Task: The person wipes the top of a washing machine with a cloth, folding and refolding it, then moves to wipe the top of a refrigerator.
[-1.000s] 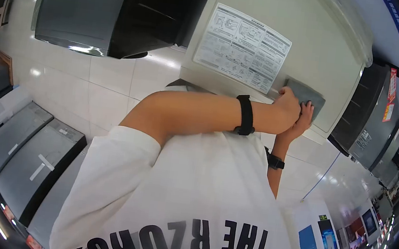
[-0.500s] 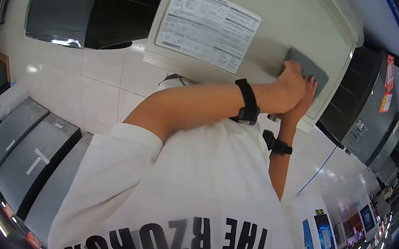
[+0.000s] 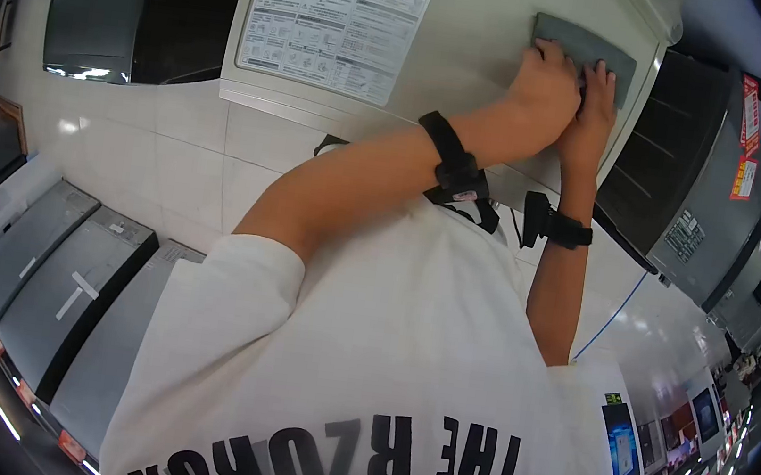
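Note:
A folded grey cloth (image 3: 584,52) lies flat on the beige top of a large appliance (image 3: 458,67), close to its right edge. Reaching across from the left, my left hand (image 3: 548,85) has its fingers bent over the near side of the cloth. Right beside it, my right hand (image 3: 593,112) grips the same near side, fingertips on the fabric. Both thumbs are hard to make out. A white instruction sheet (image 3: 333,30) with diagrams is stuck to the appliance top, left of my hands.
Dark appliances stand on both sides, one at the left (image 3: 147,9) and one at the right (image 3: 693,171) with red labels. Several grey ones (image 3: 71,280) line the lower left. A blue cord (image 3: 613,314) crosses the tiled floor (image 3: 187,147).
Both hands and the cloth have moved up and away from my body across the appliance top. My view has shifted, so the sheet appears further left.

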A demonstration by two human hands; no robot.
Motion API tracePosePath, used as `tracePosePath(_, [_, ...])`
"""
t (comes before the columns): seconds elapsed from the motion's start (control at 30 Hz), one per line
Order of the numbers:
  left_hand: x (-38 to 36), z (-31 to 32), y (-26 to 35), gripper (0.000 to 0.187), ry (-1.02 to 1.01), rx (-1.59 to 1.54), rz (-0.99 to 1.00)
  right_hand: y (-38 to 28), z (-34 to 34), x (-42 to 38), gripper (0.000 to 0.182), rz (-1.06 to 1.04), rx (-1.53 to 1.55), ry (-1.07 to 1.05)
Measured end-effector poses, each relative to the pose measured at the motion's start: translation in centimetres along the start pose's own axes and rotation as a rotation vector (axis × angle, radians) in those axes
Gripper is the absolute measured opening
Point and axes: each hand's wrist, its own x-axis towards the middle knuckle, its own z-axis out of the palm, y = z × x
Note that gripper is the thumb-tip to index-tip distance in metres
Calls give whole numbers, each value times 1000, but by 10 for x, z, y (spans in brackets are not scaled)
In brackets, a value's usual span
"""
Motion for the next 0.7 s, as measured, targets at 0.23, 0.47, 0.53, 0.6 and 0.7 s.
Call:
tracePosePath(0.23, [-12,-15,6,30,-120,-36,112,-14,-9,-22,44,49,-13,-26])
tracePosePath(0.47, [-34,-31,9,23,-491,-65,332,-44,-6,-82,55,160,-85,-9])
tracePosePath(0.53, [-42,-47,1,22,-578,-80,406,-59,-3,-101,58,211,-75,7])
tracePosePath(0.6, [-53,-36,-1,23,-595,-80,450,-73,0,-121,55,233,-57,39])
tracePosePath(0.7, [-70,-27,-9,27,-627,-106,521,-97,0,-139,50,274,-98,55])
